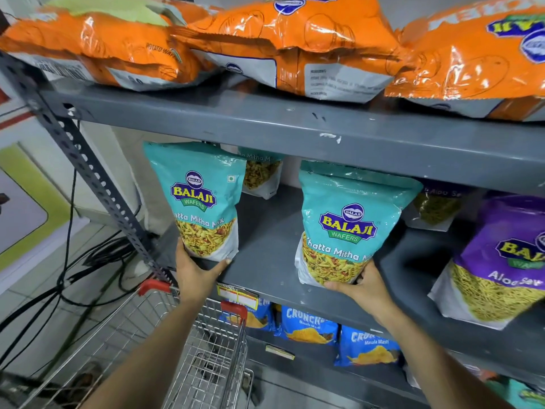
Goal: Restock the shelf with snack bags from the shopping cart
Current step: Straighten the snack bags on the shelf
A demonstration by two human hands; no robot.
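Two teal Balaji Khatta Mitha Mix bags stand upright on the middle grey shelf. My left hand grips the bottom of the left teal bag at the shelf's front left edge. My right hand holds the lower right corner of the right teal bag near the shelf's front edge. Behind them a third teal bag leans at the back. The wire shopping cart with red handle corners sits below my left arm; its basket looks bare of bags.
Orange wafer bags lie on the top shelf. Purple Aloo Sev bags stand at the right of the middle shelf. Blue Crunchex bags fill the shelf below. Black cables trail on the tiled floor left of the perforated upright.
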